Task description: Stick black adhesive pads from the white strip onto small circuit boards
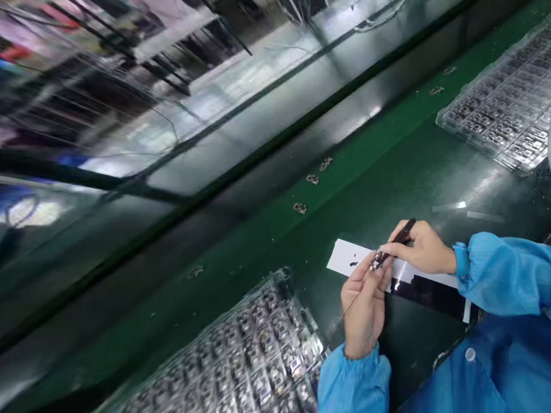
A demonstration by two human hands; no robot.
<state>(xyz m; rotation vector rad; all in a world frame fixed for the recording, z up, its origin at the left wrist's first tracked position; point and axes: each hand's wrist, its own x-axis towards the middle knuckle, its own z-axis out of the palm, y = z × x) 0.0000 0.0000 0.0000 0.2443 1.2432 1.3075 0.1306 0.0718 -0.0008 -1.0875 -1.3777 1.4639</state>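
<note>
left hand (pixel 364 310): fingers pinched on a small part (pixel 377 261), just above the white strip (pixel 346 258), near right on the green desk (pixel 408 149) | right hand (pixel 424 249): fingers closed on a thin dark tool (pixel 402 232), tip at the part | risk: a hard push could knock the tiny part loose; it might drop near the tray (pixel 258 355) and get lost

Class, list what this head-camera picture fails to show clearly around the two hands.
1. Head view: small dark electronic part in the left hand, too small, half covered by fingertips.
2. Head view: tip of the thin black tool in the right hand, lost against that part.
3. Head view: clear plastic compartment tray, cut off by the right edge.
4. Head view: background upper left, motion-blurred.
</note>
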